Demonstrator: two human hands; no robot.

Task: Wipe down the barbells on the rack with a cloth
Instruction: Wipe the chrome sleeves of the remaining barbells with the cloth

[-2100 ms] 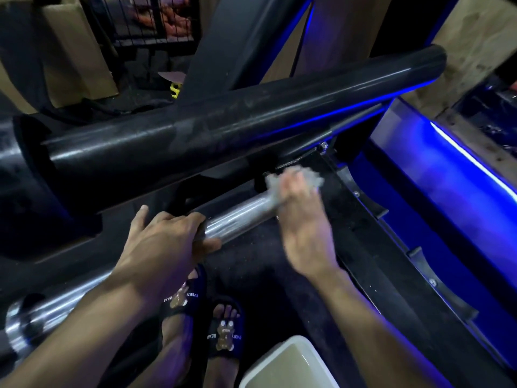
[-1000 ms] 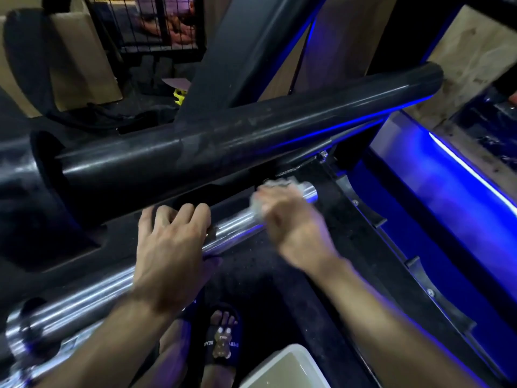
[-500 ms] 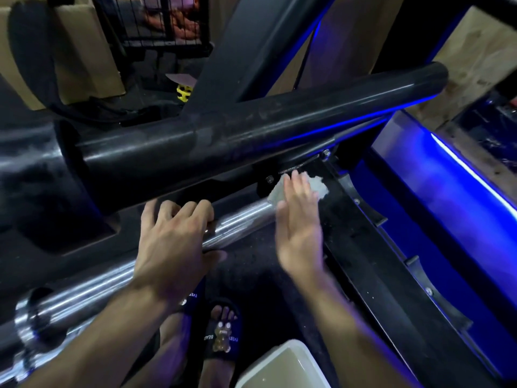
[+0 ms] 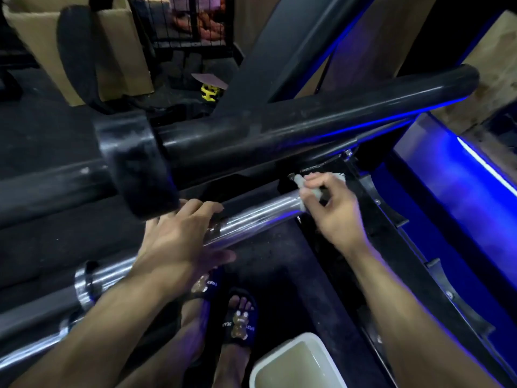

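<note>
A chrome barbell (image 4: 251, 217) is seen lying low on a black rack (image 4: 391, 247), its polished sleeve running from the lower left up toward the rack's right-hand frame rail. The left hand (image 4: 181, 242) is laid over the sleeve near its middle, the fingers draped across the top of the metal and the thumb spread below it, so that the bar is steadied rather than tightly clenched. The right hand (image 4: 333, 208) is closed around a pale cloth (image 4: 305, 189), which is bunched in the curled fingers and pressed against the outer end of the sleeve; a frayed white edge of the cloth is visible just beyond the knuckles.

Above the chrome bar, a second, black barbell (image 4: 307, 127) is carried on the same rack, its thick sleeve and collar stretching across the scene, and a slanted black upright is seen behind it. Blue strip lighting (image 4: 486, 163) is reflected along the rack's right edge and on the black sleeve.

On the dark floor (image 4: 279, 261) beneath the bars, two feet in black slippers (image 4: 240, 323) with a bear motif are shown, and a white tub (image 4: 296, 365) holding cloudy water is set just beside them, at the bottom edge of the view. A small yellow object (image 4: 209, 92) lies on the floor well beyond the rack.
</note>
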